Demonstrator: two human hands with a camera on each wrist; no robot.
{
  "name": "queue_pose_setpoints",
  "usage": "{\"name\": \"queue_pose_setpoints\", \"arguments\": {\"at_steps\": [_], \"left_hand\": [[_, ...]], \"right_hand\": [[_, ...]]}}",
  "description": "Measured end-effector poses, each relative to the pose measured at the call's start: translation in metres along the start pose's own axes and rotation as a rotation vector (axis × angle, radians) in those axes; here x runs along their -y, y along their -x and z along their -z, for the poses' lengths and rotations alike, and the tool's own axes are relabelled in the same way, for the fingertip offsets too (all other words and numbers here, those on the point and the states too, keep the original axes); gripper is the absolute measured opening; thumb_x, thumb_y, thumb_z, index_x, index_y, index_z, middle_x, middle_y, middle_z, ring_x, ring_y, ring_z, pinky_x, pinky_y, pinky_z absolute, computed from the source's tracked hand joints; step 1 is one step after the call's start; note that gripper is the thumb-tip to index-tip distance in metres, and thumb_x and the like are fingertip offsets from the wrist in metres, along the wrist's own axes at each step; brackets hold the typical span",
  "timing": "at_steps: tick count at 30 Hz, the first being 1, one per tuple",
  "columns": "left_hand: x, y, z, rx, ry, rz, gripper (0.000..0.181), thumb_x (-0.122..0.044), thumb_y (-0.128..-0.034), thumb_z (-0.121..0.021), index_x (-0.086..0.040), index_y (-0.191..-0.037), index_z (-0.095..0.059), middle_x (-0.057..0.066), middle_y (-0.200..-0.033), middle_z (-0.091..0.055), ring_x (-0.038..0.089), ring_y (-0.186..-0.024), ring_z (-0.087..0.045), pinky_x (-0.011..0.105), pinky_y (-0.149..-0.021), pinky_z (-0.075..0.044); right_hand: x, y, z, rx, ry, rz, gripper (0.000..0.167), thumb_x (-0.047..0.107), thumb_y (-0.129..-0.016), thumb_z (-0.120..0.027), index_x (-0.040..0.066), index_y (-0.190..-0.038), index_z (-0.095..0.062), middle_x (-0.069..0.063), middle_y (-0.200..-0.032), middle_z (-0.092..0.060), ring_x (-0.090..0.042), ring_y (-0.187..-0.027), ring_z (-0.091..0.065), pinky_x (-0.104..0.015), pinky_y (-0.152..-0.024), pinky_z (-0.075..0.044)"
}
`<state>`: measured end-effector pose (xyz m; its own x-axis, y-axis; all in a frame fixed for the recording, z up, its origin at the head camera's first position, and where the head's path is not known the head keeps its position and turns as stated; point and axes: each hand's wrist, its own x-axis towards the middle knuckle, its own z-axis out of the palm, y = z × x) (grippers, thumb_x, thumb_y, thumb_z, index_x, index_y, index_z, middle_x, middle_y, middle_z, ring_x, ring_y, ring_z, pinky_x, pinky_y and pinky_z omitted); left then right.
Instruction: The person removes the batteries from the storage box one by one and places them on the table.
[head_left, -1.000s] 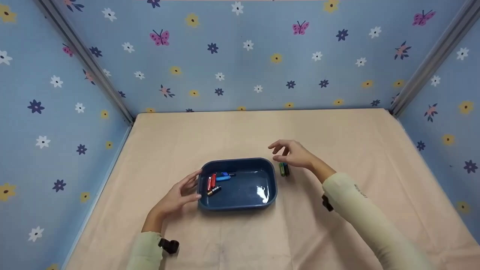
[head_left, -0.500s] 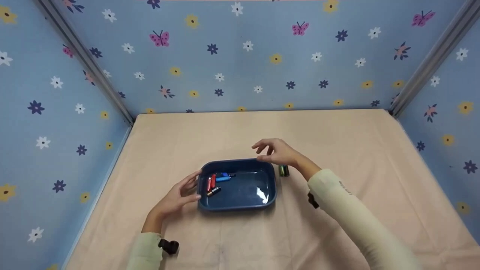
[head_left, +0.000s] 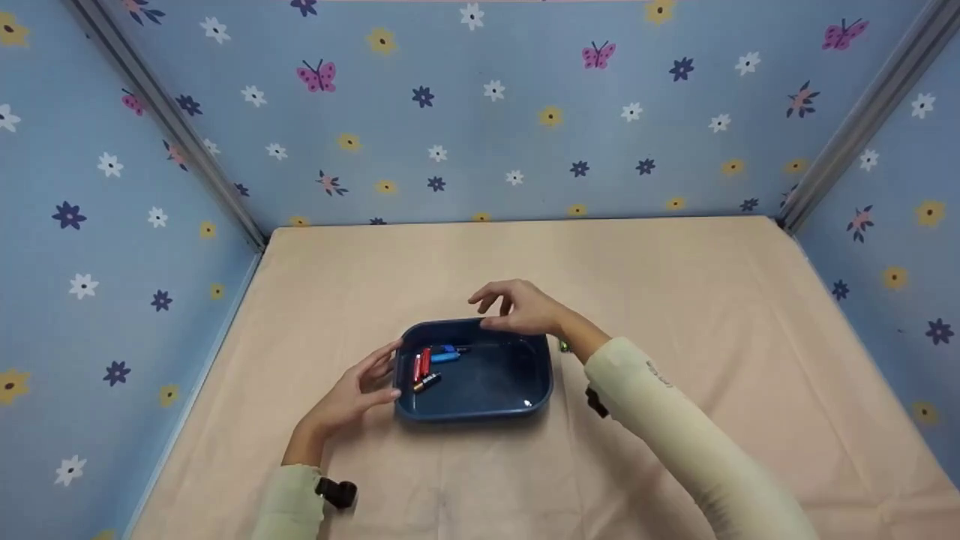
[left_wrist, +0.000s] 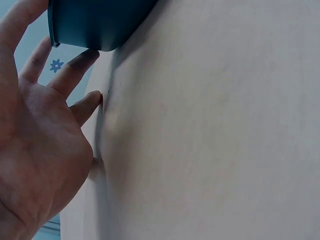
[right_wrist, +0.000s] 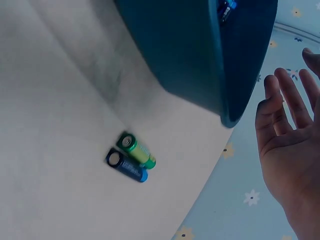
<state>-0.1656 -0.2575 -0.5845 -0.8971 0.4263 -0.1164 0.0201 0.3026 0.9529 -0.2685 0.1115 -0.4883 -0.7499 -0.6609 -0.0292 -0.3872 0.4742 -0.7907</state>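
A dark blue rectangular tray [head_left: 472,415] stands on the table. Toward its left end lie red batteries [head_left: 421,366], a blue battery [head_left: 445,358] and a black battery with a copper end [head_left: 427,382]. My left hand [head_left: 345,397] touches the tray's left side with thumb and fingers spread. Above the tray's far rim hovers my right hand [head_left: 521,307], fingers loosely bent with nothing between them. The right wrist view shows a green battery [right_wrist: 137,150] and a dark battery with a blue end [right_wrist: 127,166] side by side outside the tray; my right forearm mostly hides them in the head view.
A pale cloth [head_left: 675,300] with creases covers the table. Blue flower-patterned panels [head_left: 480,112] enclose the back and both sides, with grey posts [head_left: 862,112] at the corners.
My right hand has travelled left, from above the loose batteries to above the tray's far rim. My left hand, the tray and the batteries inside it stay put.
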Motion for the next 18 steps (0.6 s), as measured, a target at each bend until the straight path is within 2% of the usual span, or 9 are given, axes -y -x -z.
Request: {"name": "queue_pose_setpoints", "arguments": {"at_steps": [5,9,13,18], "left_hand": [[0.0,0.0,0.0,0.0,0.003,0.022,0.087,-0.015,-0.105,-0.08,-0.017,-0.179,-0.033,0.016,-0.188,-0.029,0.048,-0.173,-0.031,0.07,-0.139,-0.021],[0.0,0.0,0.0,0.006,0.006,0.019,0.087,-0.013,-0.1052,-0.079,-0.017,-0.179,-0.033,0.016,-0.188,-0.029,0.048,-0.173,-0.031,0.071,-0.139,-0.021],[0.0,-0.001,0.0,0.008,0.005,0.012,0.086,-0.013,-0.1054,-0.079,-0.016,-0.179,-0.033,0.017,-0.187,-0.029,0.049,-0.172,-0.032,0.071,-0.139,-0.022],[0.0,-0.001,0.001,0.007,0.001,0.002,0.087,-0.011,-0.1054,-0.078,-0.015,-0.179,-0.033,0.019,-0.187,-0.029,0.05,-0.172,-0.033,0.071,-0.138,-0.023]], "right_hand": [[0.01,-0.009,-0.009,0.027,-0.022,0.037,0.044,0.014,-0.104,-0.078,0.007,-0.147,-0.073,-0.027,-0.138,-0.078,-0.045,-0.116,-0.075,-0.058,-0.108,-0.061],[0.016,-0.014,-0.013,0.032,-0.026,0.051,0.043,0.015,-0.103,-0.079,0.007,-0.145,-0.073,-0.026,-0.137,-0.079,-0.041,-0.117,-0.075,-0.053,-0.107,-0.062],[0.016,-0.016,-0.016,0.031,-0.022,0.049,0.041,0.015,-0.103,-0.079,0.008,-0.144,-0.074,-0.022,-0.136,-0.081,-0.036,-0.119,-0.077,-0.047,-0.106,-0.063],[0.011,-0.016,-0.023,0.054,-0.03,0.026,0.042,0.014,-0.103,-0.079,0.008,-0.145,-0.074,-0.019,-0.136,-0.081,-0.04,-0.115,-0.077,-0.049,-0.106,-0.064]]}}
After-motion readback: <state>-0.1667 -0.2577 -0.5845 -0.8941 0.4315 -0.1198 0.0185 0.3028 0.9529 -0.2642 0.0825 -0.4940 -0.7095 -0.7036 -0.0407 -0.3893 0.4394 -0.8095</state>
